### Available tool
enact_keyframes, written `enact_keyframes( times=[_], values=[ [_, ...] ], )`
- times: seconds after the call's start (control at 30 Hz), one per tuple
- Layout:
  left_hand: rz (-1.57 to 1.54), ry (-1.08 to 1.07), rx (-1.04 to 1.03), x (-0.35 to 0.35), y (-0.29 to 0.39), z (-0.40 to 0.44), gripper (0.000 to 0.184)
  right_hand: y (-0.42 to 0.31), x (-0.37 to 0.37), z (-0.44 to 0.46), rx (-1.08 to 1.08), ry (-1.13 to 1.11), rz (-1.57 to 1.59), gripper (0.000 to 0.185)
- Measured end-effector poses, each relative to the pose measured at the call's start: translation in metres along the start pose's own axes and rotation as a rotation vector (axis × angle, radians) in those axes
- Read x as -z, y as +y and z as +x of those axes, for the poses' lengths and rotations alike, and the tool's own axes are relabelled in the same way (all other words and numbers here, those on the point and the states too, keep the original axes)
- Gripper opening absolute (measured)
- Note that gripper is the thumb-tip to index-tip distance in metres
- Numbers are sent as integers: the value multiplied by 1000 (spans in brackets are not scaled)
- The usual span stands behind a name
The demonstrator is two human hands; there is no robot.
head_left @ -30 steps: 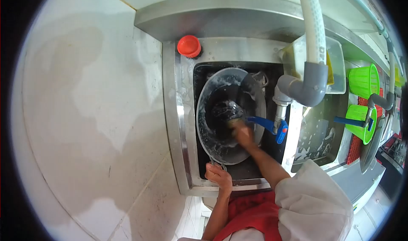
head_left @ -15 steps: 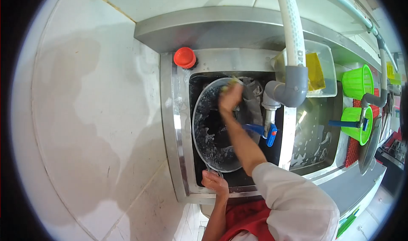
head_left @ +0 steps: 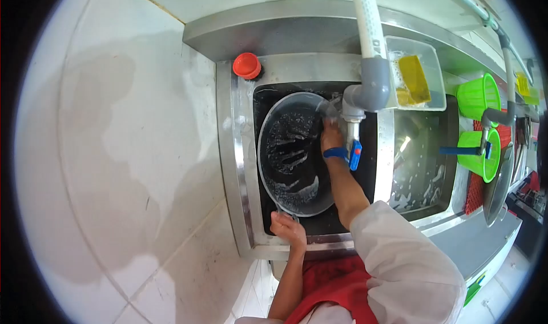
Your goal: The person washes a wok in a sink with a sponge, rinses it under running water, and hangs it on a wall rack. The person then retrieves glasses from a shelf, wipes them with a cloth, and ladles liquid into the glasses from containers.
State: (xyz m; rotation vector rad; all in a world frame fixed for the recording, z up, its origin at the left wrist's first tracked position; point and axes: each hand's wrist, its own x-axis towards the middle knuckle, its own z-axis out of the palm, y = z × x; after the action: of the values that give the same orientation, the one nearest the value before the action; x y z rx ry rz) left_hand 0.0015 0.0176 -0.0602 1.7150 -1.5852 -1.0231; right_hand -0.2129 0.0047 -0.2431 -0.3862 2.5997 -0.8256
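A large dark metal pot (head_left: 294,201) with soap streaks over its inside sits tilted in the left sink basin. My left hand (head_left: 288,228) is closed around the handle at its near rim. Against the right inner wall of the pot is my right hand (head_left: 331,134), its fingers blurred by motion. It is closed on a yellowish sponge, which shows only in the earlier frame and is hidden in the blur now. The blue tap lever (head_left: 337,152) crosses in front of my right wrist.
A grey pipe elbow (head_left: 374,87) hangs over the basin's right side. Beyond it stand a clear container (head_left: 438,98) with a yellow sponge (head_left: 414,78) and two green baskets (head_left: 479,98). A red cup (head_left: 247,66) rests on the back left ledge. The right basin (head_left: 419,178) holds water.
My right hand has moved from the pot's far side to its right wall, leaving fresh streaks in the suds. My left hand stays at the handle. The view has shifted slightly.
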Motion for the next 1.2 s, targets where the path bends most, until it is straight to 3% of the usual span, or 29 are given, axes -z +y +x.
enact_keyframes(
  times=[0.07,0.13,0.17,0.2,0.23,0.27,0.3,0.33,0.37,0.43,0.5,0.53,0.57,0.6,0.63,0.7,0.73,0.77,0.83,0.87,0.9,0.93,0.97,1.0,1.03,1.1,1.17,1.2],
  values=[
    [26,3,-30,-2,-2,1,50,12,-15,-63,9,-411,-398,20],
    [84,12,-95,0,-6,1,46,-22,-3,-114,96,-761,-344,27],
    [33,9,-89,1,0,-2,44,-23,-3,-134,480,-755,-113,38],
    [-13,11,-92,0,5,0,43,-55,22,-144,301,-869,125,35],
    [107,174,-310,-12,-17,7,41,-79,51,-144,319,-885,126,35],
    [248,332,-511,-15,-38,6,39,-93,80,-152,321,-975,331,26],
    [-139,10,-93,2,1,1,37,-99,99,-163,312,-1062,539,18],
    [-42,97,-344,-3,-9,6,37,-103,107,-165,333,-1078,541,18],
    [-34,112,-347,-1,-20,3,37,-106,114,-171,380,-1024,469,16],
    [-378,-14,26,-5,-16,6,39,-106,122,-165,455,-953,392,13],
    [-340,45,36,-10,-21,6,41,-102,132,-155,728,-1177,44,17],
    [-329,115,-24,-16,-28,8,42,-109,162,-153,741,-1257,-172,22],
    [-318,176,-84,-19,-35,8,44,-102,185,-150,790,-1032,-98,25],
    [-405,-20,-37,-7,-26,10,43,-100,208,-144,837,-794,-32,28],
    [-414,30,-68,-12,-28,10,42,-126,254,-137,782,-594,-43,27],
    [-305,-11,-79,-4,-19,8,41,-140,309,-109,788,-113,-120,15],
    [-160,-38,-88,0,-15,10,41,-157,336,-90,649,-50,-235,14],
    [-173,-31,-89,0,-11,12,41,-155,340,-62,704,97,-313,13],
    [-57,-46,-112,6,-12,9,43,-164,350,-33,709,92,-384,14],
    [-6,-157,-76,12,-20,14,40,-173,351,-28,832,231,-309,19],
    [-10,-125,-54,18,-17,15,40,-185,349,-27,959,358,-221,23],
    [-345,-275,171,30,-11,14,38,-202,345,-45,982,317,-215,23],
    [-679,-416,388,43,-7,13,38,-220,342,-73,877,131,-152,27],
    [-680,-494,366,57,1,14,32,-227,335,-90,758,-42,-87,32],
    [-655,-484,380,66,1,13,32,-222,324,-94,742,-64,-73,32],
    [-539,-599,292,66,4,14,26,-215,308,-86,735,14,-137,33],
    [-466,-517,226,58,5,16,16,-205,297,-84,728,-11,-60,32],
    [-221,-506,80,56,6,20,17,-203,295,-89,719,-9,-26,31]
  ],
)
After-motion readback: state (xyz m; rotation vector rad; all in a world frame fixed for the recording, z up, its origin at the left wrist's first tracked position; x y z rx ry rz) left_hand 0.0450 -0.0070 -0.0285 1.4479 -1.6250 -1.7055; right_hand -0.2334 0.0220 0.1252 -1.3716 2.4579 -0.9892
